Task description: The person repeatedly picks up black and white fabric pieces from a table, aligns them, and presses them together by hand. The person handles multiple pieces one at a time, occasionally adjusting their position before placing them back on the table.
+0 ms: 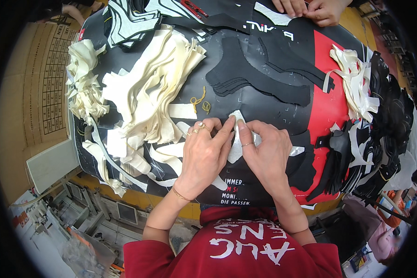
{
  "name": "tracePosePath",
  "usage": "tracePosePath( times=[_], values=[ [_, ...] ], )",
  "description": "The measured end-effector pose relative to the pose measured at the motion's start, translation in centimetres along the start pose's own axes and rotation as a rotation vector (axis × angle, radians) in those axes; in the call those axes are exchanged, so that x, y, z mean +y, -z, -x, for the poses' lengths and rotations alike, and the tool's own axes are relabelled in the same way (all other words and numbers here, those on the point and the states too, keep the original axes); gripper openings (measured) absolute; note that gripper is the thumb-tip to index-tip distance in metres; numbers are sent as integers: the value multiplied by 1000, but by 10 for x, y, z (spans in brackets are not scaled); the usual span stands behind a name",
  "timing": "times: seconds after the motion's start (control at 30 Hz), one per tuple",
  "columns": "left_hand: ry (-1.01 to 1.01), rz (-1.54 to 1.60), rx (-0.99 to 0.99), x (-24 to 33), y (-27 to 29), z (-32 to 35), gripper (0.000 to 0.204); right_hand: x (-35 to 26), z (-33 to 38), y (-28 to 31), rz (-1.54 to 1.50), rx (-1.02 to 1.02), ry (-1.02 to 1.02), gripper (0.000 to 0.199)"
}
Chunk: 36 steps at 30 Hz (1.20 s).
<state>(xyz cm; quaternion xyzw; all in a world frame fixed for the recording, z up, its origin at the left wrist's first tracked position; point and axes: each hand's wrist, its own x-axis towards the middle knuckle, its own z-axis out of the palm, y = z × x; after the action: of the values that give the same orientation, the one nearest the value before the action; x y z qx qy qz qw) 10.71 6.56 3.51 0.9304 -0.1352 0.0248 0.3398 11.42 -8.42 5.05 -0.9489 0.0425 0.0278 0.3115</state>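
Near the front middle of the table, a small white cut piece of material (236,150) is between my two hands. My left hand (204,148) pinches its left side, with rings on its fingers. My right hand (268,150) grips the other side, its thumb pressed on the piece close to the left fingertips. Much of the piece is hidden under my fingers. Left of my left hand lies a large heap of cream fabric pieces (148,88). Beyond my hands is a stack of black cut pieces (257,81).
Black-and-white layered pieces (132,23) lie at the far left. Another person's hands (310,10) hold a white piece (272,15) at the far edge. Cream strips (352,83) and black parts (389,111) crowd the right. A cardboard sheet (37,83) stands at the left.
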Motion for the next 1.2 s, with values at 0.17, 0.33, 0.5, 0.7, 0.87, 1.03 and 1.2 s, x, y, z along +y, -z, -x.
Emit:
tracePosePath(
  times=[0.17, 0.33, 0.5, 0.7, 0.87, 1.03, 1.2],
  values=[
    [8, -12, -13, 0, -1, 0, 37, 0, 0, -1, -9, 11, 9, 23],
    [-11, -25, -36, -2, 0, -2, 38, 0, -1, 2, 15, -52, 11, 27],
    [14, -9, -76, -2, 4, -4, 40, 3, 3, 19, 70, -65, 69, 37],
    [50, 118, -211, -8, 20, -13, 43, 10, 5, 22, 105, -117, 60, 35],
    [62, 147, -364, -7, 34, -20, 52, 10, 3, 20, 120, -149, 33, 36],
    [6, 124, -468, -10, 43, -24, 59, 10, 0, 28, 46, -240, 17, 31],
    [0, 141, -488, -15, 43, -26, 68, 14, 4, 41, -69, -308, 226, 33]
  ],
)
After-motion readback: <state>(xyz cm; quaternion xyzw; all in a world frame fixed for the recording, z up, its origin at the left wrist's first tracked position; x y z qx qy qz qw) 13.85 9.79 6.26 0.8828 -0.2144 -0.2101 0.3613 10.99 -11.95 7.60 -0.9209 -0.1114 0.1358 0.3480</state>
